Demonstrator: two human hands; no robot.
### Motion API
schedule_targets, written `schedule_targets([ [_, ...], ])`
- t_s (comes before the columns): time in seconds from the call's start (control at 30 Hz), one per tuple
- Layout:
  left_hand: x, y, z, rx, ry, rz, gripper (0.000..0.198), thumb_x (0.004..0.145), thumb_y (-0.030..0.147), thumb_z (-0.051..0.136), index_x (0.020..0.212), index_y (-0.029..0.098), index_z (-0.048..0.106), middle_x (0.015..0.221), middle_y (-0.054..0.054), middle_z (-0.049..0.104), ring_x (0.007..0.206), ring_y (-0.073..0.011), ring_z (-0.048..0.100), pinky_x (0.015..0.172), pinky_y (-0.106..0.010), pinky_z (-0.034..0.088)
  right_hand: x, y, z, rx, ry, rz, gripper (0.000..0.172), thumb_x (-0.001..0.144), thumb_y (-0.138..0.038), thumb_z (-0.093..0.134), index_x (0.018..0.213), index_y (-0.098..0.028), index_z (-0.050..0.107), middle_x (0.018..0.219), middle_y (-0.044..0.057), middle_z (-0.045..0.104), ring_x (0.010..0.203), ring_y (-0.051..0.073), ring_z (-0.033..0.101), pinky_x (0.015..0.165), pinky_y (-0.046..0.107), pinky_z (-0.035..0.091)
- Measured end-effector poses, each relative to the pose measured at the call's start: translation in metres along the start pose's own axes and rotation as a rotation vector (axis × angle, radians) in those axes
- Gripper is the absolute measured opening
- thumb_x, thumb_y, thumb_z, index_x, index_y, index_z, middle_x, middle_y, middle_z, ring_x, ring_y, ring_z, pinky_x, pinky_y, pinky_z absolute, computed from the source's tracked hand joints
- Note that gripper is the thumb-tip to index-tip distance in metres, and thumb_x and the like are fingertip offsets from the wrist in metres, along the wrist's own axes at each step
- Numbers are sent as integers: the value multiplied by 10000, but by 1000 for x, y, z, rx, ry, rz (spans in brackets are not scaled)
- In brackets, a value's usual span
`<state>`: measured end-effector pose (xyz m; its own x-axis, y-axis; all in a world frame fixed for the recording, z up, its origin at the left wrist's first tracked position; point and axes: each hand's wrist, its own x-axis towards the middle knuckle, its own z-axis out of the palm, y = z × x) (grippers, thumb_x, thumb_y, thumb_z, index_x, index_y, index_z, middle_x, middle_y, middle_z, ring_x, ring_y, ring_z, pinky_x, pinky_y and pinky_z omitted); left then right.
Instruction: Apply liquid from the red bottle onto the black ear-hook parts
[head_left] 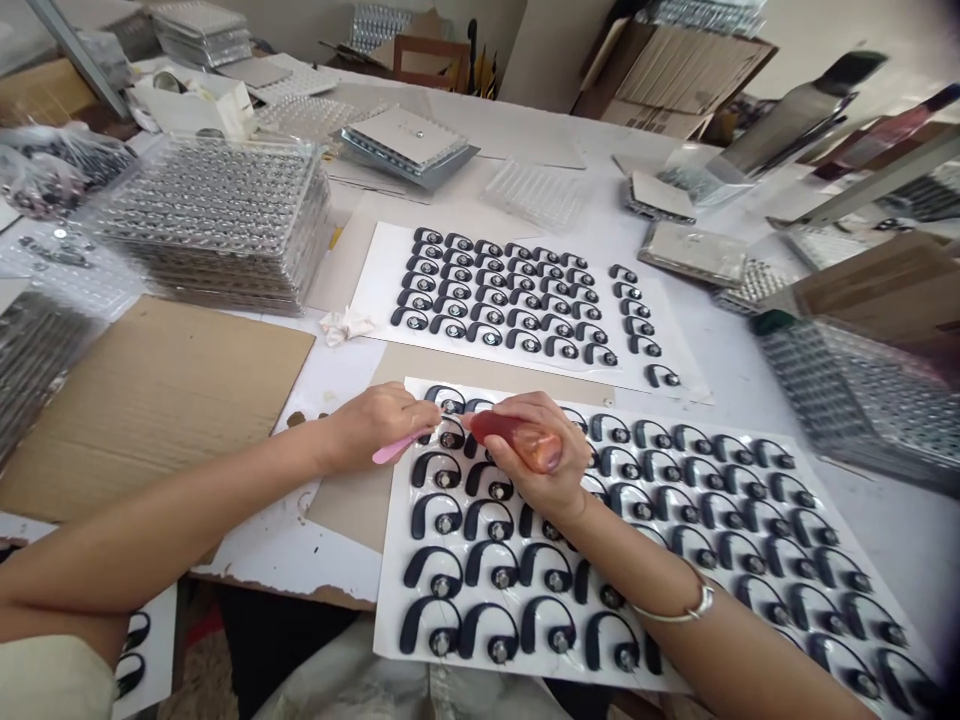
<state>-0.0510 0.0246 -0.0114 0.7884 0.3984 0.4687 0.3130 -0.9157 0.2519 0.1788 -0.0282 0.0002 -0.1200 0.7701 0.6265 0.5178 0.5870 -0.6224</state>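
Observation:
My left hand is closed in a pinch around a thin pink stick-like tool; its working end is hidden by the fingers. My right hand wraps round an orange-red squeeze bottle, its narrow tip pointing left toward my left fingertips. Both hands are over the upper left corner of a white sheet bearing rows of black hook-shaped pieces, each with a small shiny round part at one end. One hook-shaped piece lies right under the bottle tip. Exact contact there cannot be made out.
A second sheet with similar hooks lies behind. Stacked clear plastic trays and brown cardboard are on the left. More trays and a cardboard box stand right. Crumpled tissue sits near the middle.

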Motion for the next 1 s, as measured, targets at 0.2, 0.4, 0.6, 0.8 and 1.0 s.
schedule_targets([
  [0.2,2,-2,-5,-133,7,-27,184,952,196,448,1015,148,614,909,-73,716,776,-153,661,738,-276,539,2,-1,2,-18,-1,-23,207,746,-258,707,937,-215,639,813,43,662,728,190,628,643,346,543],
  [0.4,3,-1,-7,-140,19,-10,162,948,180,458,1005,138,603,916,-78,715,765,-155,656,734,-273,529,1,-1,2,-6,-2,-26,224,739,-235,719,945,-210,636,821,41,651,732,176,619,645,329,535],
  [0.6,2,-1,-5,-107,2,-10,171,957,200,444,1002,157,603,883,-66,708,769,-150,661,742,-271,527,-1,0,-1,13,39,13,191,734,-216,711,911,-212,640,790,34,640,707,175,606,624,338,523],
  [0.8,1,-3,-2,-102,42,17,153,953,197,454,991,159,598,869,-61,709,741,-146,661,726,-265,528,-2,2,-1,33,78,44,178,728,-219,714,894,-204,650,776,34,639,697,179,605,630,342,514],
  [1.0,1,-3,0,-119,98,45,127,947,194,479,1001,160,588,864,-59,711,741,-146,671,727,-265,535,-2,5,0,68,103,116,173,728,-246,710,885,-204,652,780,27,630,687,171,603,631,332,510],
])
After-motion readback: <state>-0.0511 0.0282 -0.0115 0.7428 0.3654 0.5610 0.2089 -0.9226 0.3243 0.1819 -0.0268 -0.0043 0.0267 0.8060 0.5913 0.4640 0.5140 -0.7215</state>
